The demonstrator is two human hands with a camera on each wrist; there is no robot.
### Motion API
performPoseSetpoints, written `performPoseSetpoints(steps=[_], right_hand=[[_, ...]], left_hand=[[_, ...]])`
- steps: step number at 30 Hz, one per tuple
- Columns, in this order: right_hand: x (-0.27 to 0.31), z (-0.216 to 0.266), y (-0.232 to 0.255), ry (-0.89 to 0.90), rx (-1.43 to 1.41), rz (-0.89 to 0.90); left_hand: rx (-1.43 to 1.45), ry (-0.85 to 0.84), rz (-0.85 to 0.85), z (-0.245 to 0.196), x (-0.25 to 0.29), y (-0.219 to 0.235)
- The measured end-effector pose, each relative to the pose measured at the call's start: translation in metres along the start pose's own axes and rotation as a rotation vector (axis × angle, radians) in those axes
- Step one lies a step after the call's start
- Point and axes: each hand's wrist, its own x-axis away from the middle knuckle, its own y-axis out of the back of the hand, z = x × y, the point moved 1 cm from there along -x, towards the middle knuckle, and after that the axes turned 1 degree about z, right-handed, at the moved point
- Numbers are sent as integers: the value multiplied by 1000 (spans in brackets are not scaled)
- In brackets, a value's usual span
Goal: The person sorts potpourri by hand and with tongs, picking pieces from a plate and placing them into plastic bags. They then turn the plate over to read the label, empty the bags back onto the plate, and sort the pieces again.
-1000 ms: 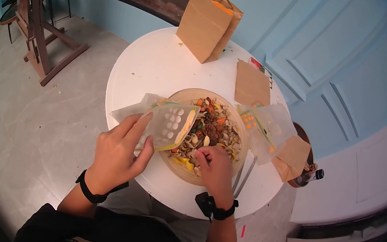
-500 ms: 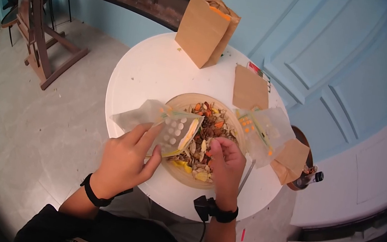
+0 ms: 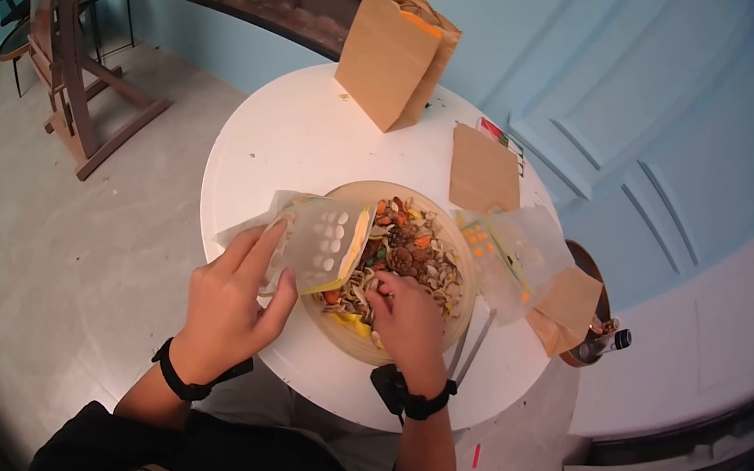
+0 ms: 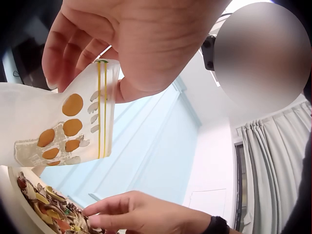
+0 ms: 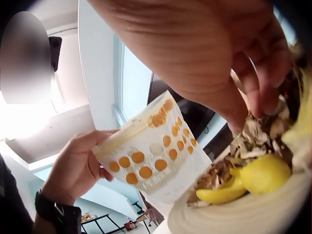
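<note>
My left hand (image 3: 233,302) holds a translucent zip bag (image 3: 321,246) with round spots by its zip edge, thumb on one side and fingers on the other. The bag tilts over the left side of a round wooden bowl (image 3: 337,330). Dried potpourri (image 3: 428,254), with a pine cone and orange and yellow bits, fills the bowl. My right hand (image 3: 409,325) reaches into the mix, thumb and fingertips pinching at pale dried pieces (image 5: 253,131) in the right wrist view. Beside them lie smooth yellow pieces (image 5: 265,173). The fingers partly hide what they pinch.
Another translucent zip bag (image 3: 516,258) lies right of the bowl, near metal tongs (image 3: 476,345). A flat brown paper piece (image 3: 486,169) and a standing paper bag (image 3: 389,65) are at the back of the round white table (image 3: 262,148). A dark-capped bottle (image 3: 612,342) stands beyond the right edge.
My right hand has risen a little from the bowl, then gone back down into the potpourri, further left. My left hand and the bag shifted right, then back left.
</note>
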Motion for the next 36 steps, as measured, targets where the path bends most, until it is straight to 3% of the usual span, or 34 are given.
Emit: performPoseSetpoints(steps=[1,4,10,13,19,22,25,28,29,33,36], right_hand=[[2,2,-2,-24,15,45],[5,-1,-9,46,62,-57],[7,-9,-7,-52,-92,-74],[9,-26,-15,-129,-401,-118],[14,-14,3,-203,-529,-249],[17,-5,7,-189,-807,-371],[25,36,17,-72,-1017,-397],[17,62,14,124,-619,-286],[15,65,13,152,-578,-344],[10,26,20,-57,-567,-411],[0,-36,32,-18,-232,-485]], left_hand=[[0,2,9,-1,0,0],[-14,-16,25,-2,0,-1],[-9,-5,14,-1,0,0],[-25,-25,16,1,2,-1],[-48,-15,30,-1,3,-3],[-56,-32,75,-2,4,-5],[-51,-92,100,-3,4,-9],[-42,-114,102,-6,5,-11],[-40,-105,96,-5,5,-11],[-41,-66,59,0,5,-6],[-24,-50,44,0,5,-3]])
